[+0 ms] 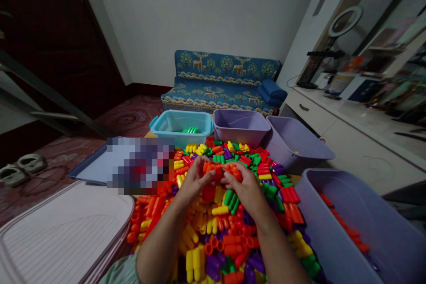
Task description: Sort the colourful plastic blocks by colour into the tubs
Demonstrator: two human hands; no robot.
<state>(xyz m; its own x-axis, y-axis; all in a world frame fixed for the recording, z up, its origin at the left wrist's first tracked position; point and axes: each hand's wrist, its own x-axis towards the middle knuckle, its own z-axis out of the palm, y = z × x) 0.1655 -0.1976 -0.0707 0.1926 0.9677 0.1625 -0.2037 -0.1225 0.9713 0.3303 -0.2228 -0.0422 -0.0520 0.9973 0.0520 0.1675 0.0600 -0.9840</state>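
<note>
My left hand (199, 176) is closed around an orange plastic toy block (213, 168) with rounded tubes. Close beside it, my right hand (244, 182) grips another orange block (233, 170) of the same sort. The two blocks meet or nearly meet between my fingers; whether they are joined I cannot tell. Beneath both hands spreads a heap of bullet-shaped blocks in red, orange, yellow, green and purple. A green block (231, 200) and a yellow block (220, 210) lie just below my hands.
Behind the heap stand a light blue bin (181, 129) with green blocks and a purple bin (242, 132). Two more purple bins (296, 153) line the right side; the nearest holds orange blocks (349, 226). A pale ridged lid (63, 230) lies at left, a blue patterned sofa (222, 84) beyond.
</note>
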